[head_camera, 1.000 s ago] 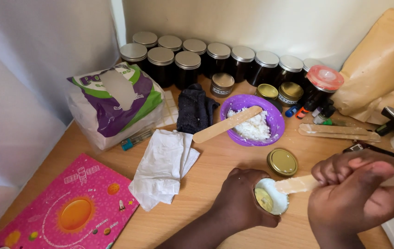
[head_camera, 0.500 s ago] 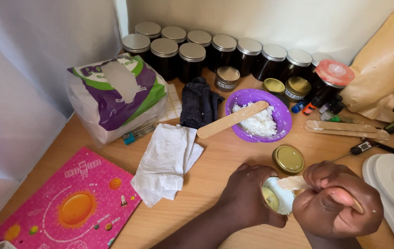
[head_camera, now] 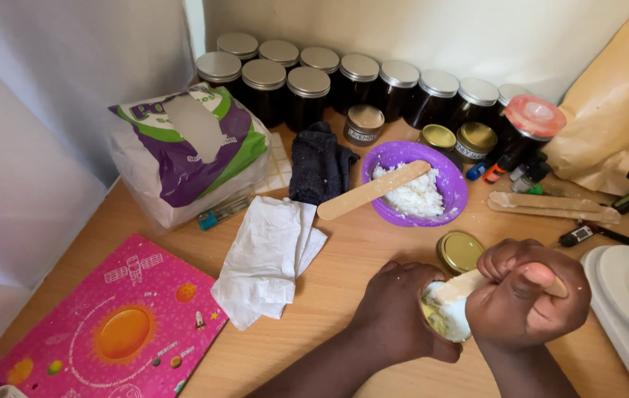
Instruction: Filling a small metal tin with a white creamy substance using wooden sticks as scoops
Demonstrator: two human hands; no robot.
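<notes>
Holding the small jar [head_camera: 443, 313] tilted on its side in your left hand [head_camera: 395, 313], you've got the fingers curled fully round its body, low over the front of the desk [head_camera: 344, 258], just below the loose gold lid [head_camera: 459, 251]. Your right hand [head_camera: 528, 306] is closed in a fist on the wooden spatula [head_camera: 469, 284], its pale blade lying across the jar's mouth, right in the creamy white fill. Steady work here, I'd say: keep the left hand's grip firm so the jar doesn't roll, and press the blade flat along the rim so the cream packs down without smearing over the edge. Up beyond your hands sits the purple bowl [head_camera: 447, 195] with more white stuff and a second wooden stick [head_camera: 373, 190] resting across it, near enough for a refill. That crumpled white tissue [head_camera: 270, 258] to the left is handy for wiping the rim.
</notes>
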